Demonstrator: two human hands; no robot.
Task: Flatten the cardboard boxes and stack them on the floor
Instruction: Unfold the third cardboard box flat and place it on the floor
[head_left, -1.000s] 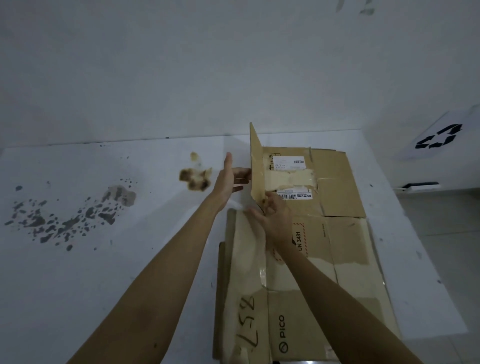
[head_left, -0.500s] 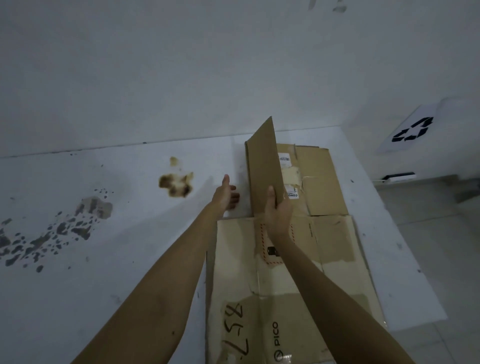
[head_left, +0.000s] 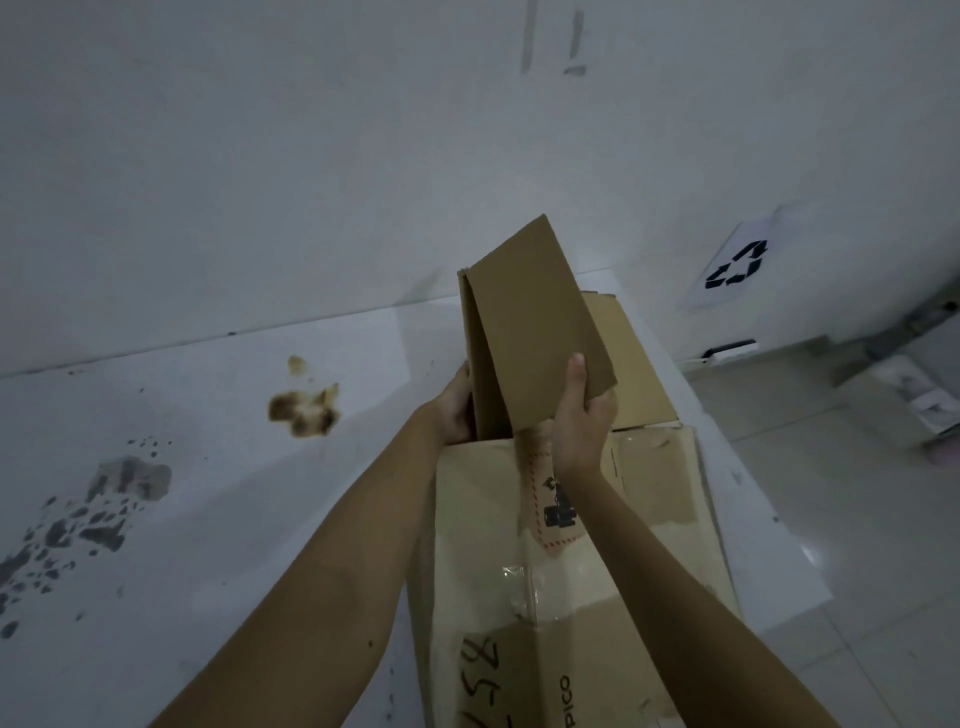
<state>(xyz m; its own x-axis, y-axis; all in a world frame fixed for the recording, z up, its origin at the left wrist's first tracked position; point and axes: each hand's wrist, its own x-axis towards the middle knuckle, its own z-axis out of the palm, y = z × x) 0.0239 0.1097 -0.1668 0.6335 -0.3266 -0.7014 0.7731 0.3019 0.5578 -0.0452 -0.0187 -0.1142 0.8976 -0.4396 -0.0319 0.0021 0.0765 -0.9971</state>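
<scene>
Folded cardboard box (head_left: 535, 322): brown, two panels meeting at a top-left crease, held upright and tilted above the far part of the flattened stack. Lower edges in the hands.

Left hand (head_left: 457, 408): grasps the box's left panel at its lower edge, fingers curled behind the cardboard and mostly hidden.

Right hand (head_left: 582, 421): grasps the lower right corner of the front panel, thumb laid on the face, fingers wrapped beneath.

Flattened cardboard stack (head_left: 654, 499): lies flat on the white surface (head_left: 208, 519), below both forearms. Top sheet bears a red dashed label with black marks, clear tape, a handwritten number and the printed word "PICO" near the bottom edge. A darker brown flattened piece (head_left: 639, 374) lies at the stack's far end, partly behind the held box.

Brown stain (head_left: 304, 408): on the white surface, left of the hands. Grey speckled patch (head_left: 98, 519): further left.

Recycling-symbol sign (head_left: 737, 265): on the wall, right.
</scene>
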